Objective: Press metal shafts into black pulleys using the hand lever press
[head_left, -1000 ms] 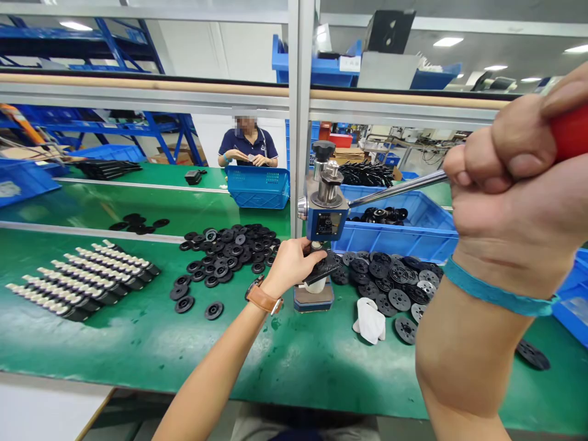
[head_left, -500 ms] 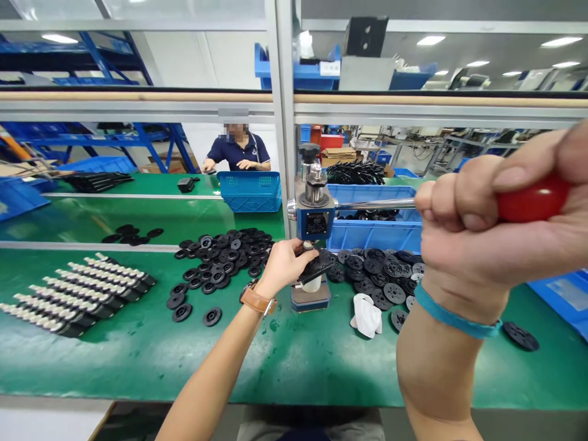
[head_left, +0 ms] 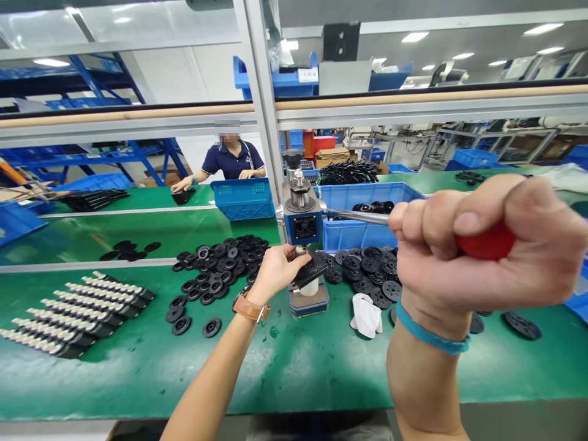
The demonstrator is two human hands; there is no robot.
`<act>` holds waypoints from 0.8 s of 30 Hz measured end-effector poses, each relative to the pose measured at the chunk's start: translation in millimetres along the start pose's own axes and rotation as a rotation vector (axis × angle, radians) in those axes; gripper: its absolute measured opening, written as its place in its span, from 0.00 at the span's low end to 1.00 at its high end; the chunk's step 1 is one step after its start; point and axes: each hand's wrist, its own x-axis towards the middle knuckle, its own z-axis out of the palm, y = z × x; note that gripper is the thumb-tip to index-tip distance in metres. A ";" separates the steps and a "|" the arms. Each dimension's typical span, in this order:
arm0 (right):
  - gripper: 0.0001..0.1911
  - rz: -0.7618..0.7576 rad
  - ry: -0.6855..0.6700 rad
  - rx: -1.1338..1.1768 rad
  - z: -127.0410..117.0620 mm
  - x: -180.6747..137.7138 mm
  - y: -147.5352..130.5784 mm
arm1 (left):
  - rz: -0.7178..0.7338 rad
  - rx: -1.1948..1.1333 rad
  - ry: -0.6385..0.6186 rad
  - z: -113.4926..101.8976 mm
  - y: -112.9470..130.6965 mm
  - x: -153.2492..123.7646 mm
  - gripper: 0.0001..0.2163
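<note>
Down comes the lever [head_left: 358,215], angled upward a second ago and now tipped just below level, so the hand press [head_left: 303,226] appears to be bearing down. The right hand [head_left: 463,278] grips its red knob [head_left: 489,245], wrist raised; the left hand [head_left: 278,269], arm stretched forward, pinches the black part [head_left: 312,271] atop the white seat [head_left: 310,289].

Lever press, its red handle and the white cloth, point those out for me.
Lever press [head_left: 304,226], head view, its front nameplate.
Red handle [head_left: 487,245], head view, its exposed red surface.
White cloth [head_left: 366,315], head view, the middle of its crumpled body.
</note>
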 end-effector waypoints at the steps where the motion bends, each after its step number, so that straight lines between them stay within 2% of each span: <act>1: 0.18 -0.028 0.011 -0.009 0.1 -1.3 -0.2 | -0.001 -0.001 -0.001 -0.1 0.7 0.4 0.12; 6: 0.20 -0.092 0.045 -0.082 14.8 15.8 -0.1 | 0.010 0.010 0.010 -3.7 4.3 -3.6 0.10; 8: 0.21 -0.123 0.049 -0.033 24.5 33.3 2.2 | -0.010 -0.099 0.040 -6.1 1.1 -13.1 0.11; 9: 0.21 -0.135 0.051 0.001 29.0 43.1 4.0 | -0.043 -0.233 0.067 -7.1 -2.7 -20.3 0.12; 11: 0.20 -0.131 0.048 0.047 35.8 61.6 8.5 | -0.165 -0.655 0.145 -8.0 -15.3 -39.0 0.13; 13: 0.19 -0.115 0.027 0.052 38.7 75.4 12.9 | -0.318 -1.085 0.199 -7.0 -33.1 -61.4 0.08; 15: 0.20 -0.118 0.017 0.059 38.3 82.8 15.6 | -0.444 -1.400 0.145 -4.0 -52.5 -84.4 0.08; 18: 0.25 -0.058 0.008 0.041 35.4 84.2 14.7 | -0.458 -1.668 0.003 2.5 -75.7 -112.9 0.16; 21: 0.27 0.065 -0.005 0.011 36.1 79.9 7.3 | -0.403 -1.750 -0.086 7.3 -84.8 -128.4 0.20; 24: 0.29 0.142 -0.006 -0.034 42.9 73.6 -3.6 | -0.379 -1.774 -0.133 8.7 -82.1 -132.1 0.21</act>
